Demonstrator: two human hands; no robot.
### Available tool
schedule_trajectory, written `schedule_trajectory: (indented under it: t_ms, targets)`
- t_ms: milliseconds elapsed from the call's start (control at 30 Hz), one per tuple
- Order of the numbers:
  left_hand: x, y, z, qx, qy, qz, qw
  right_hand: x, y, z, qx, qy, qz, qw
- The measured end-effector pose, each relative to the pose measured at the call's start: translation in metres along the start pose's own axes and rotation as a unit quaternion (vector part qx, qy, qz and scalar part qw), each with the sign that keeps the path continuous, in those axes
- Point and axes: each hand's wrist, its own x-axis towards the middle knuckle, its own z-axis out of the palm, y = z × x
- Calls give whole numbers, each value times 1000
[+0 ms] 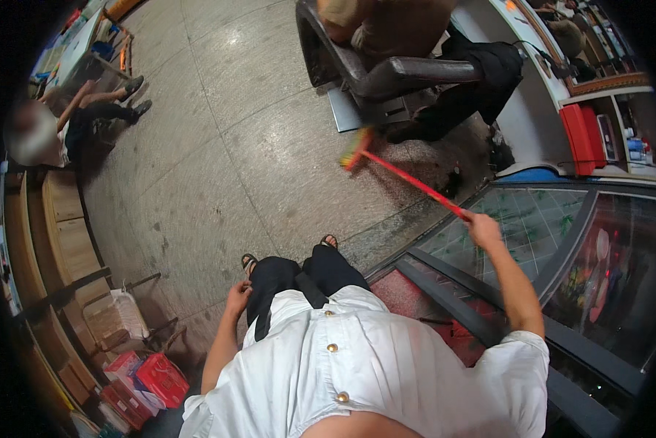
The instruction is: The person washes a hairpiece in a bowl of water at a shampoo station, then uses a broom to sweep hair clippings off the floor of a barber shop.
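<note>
My right hand (483,229), arm stretched out to the right, is closed around the end of a broom's red handle. The broom (413,182) slants away to the left, its yellow, green and red head (356,150) on the speckled floor. That head is beside a dark padded chair with a seated person and a silver footrest (342,109). By my left thigh hangs my left hand (239,296), low, fingers curled in; I see nothing in it. Dark trousers and a white shirt cover my body.
The chair (430,77) stands far right of centre, near a counter with a red box (584,139). A framed glass door (518,219) is close on my right. Another person sits far left. Wooden cabinets (69,226), a small chair (116,317) and red boxes (160,379) line the left.
</note>
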Motion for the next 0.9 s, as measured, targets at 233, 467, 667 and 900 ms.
schedule_trajectory:
  t_ms: [233, 467, 667, 900]
  targets:
    - [-6, 23, 6, 103, -12, -43, 994, 55, -49, 47, 72, -8, -34, 997]
    - [11, 42, 10, 135, -27, -36, 990, 24, -3, 31, 53, -18, 68, 996]
    - [35, 85, 10, 213, -75, -67, 972, 52, -31, 5, 135, 21, 80, 987]
    - [105, 166, -24, 175, -55, 6, 983, 169, -128, 12, 130, 0, 51, 990]
